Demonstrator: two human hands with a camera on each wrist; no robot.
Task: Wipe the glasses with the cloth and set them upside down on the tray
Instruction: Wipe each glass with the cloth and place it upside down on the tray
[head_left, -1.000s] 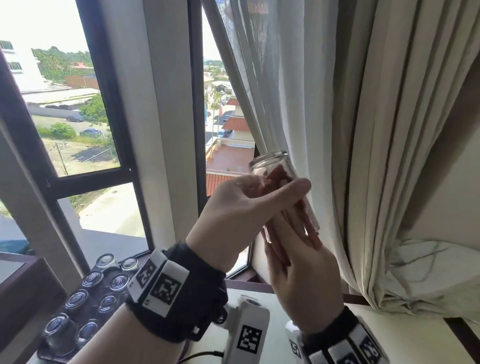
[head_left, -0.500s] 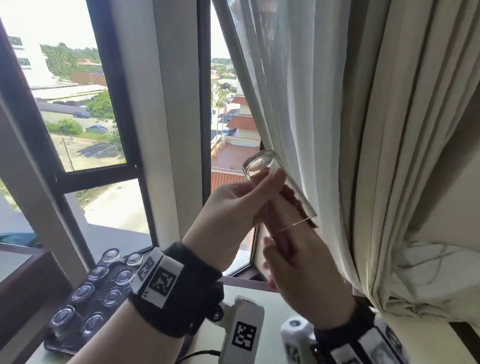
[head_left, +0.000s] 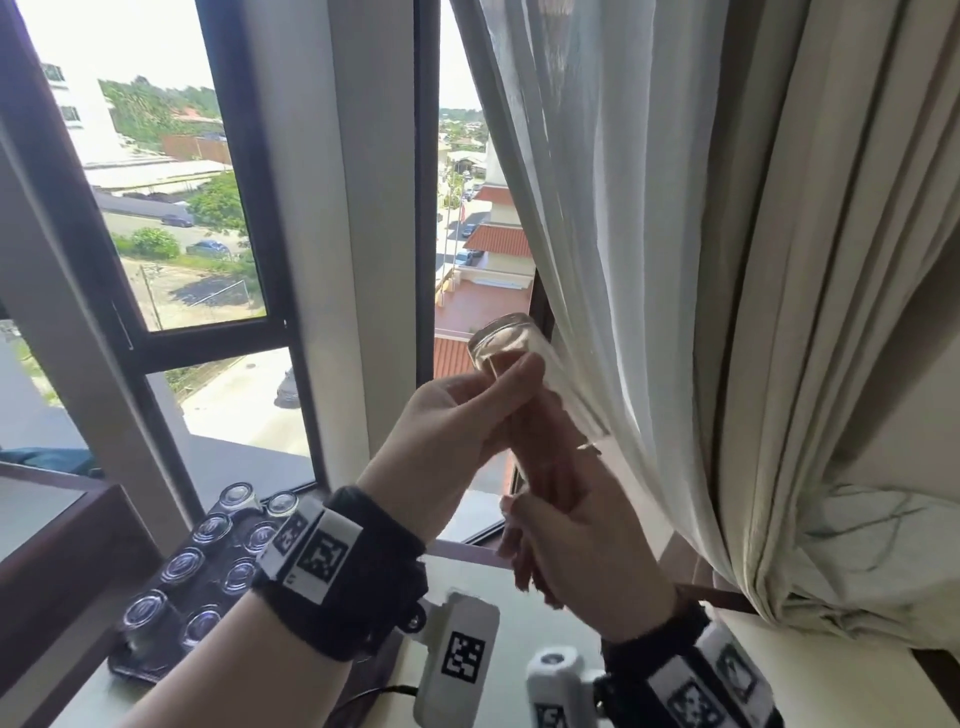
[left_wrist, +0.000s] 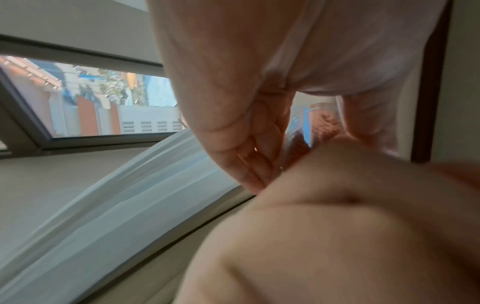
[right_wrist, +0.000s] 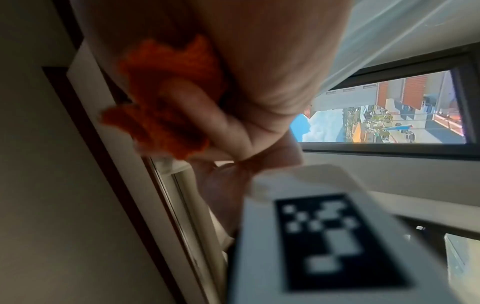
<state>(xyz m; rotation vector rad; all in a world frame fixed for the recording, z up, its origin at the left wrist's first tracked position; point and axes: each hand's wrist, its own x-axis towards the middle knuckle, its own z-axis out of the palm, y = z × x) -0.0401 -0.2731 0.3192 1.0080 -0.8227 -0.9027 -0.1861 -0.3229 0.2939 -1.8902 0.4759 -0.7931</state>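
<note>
A clear glass (head_left: 506, 340) is held up in front of the window, tilted with its thick base up and to the left. My left hand (head_left: 498, 384) grips it round the middle, thumb across the near side. From below, my right hand (head_left: 550, 499) pushes an orange cloth (head_left: 553, 441) into the glass's mouth. In the right wrist view its fingers curl round the bunched cloth (right_wrist: 166, 98). The dark tray (head_left: 130, 670) lies at lower left on the sill, and several glasses (head_left: 182, 564) stand upside down on it.
White sheer and cream curtains (head_left: 727, 312) hang right beside the raised glass. The window frame (head_left: 337, 260) stands just behind my hands. A dark wooden ledge (head_left: 62, 545) borders the tray on the left. A pale counter (head_left: 779, 675) runs under my wrists.
The glass has tipped from nearly upright to leaning left, base toward the window. Both hands keep their hold, and the right hand's fingers with the cloth have shifted inside it.
</note>
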